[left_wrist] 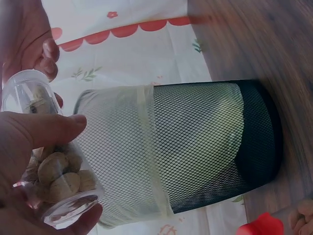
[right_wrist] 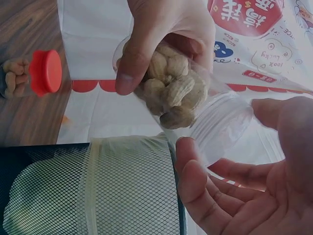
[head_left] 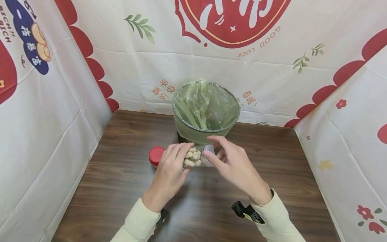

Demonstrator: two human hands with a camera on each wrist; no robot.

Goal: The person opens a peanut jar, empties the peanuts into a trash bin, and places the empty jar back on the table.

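Note:
My left hand [head_left: 170, 164] grips a clear plastic jar [right_wrist: 222, 125] around its body. Peanuts in their shells [head_left: 193, 157] show through the wall, and the jar lies tilted on its side. Its threaded neck points toward my right hand [head_left: 234, 164]. The right thumb and fingertips touch opposite sides of the neck, pinching it at the rim. No lid shows on this jar. Both hands are just in front of a mesh bin [left_wrist: 195, 142], with the jar near the bin's rim.
A pale green plastic bag [head_left: 196, 104] lines the bin and folds over its rim. Left of the bin, beside my left hand, stands another jar with a red lid [head_left: 156, 155] and peanuts inside. Printed cloth [head_left: 136, 67] surrounds the brown wooden table [head_left: 121, 188].

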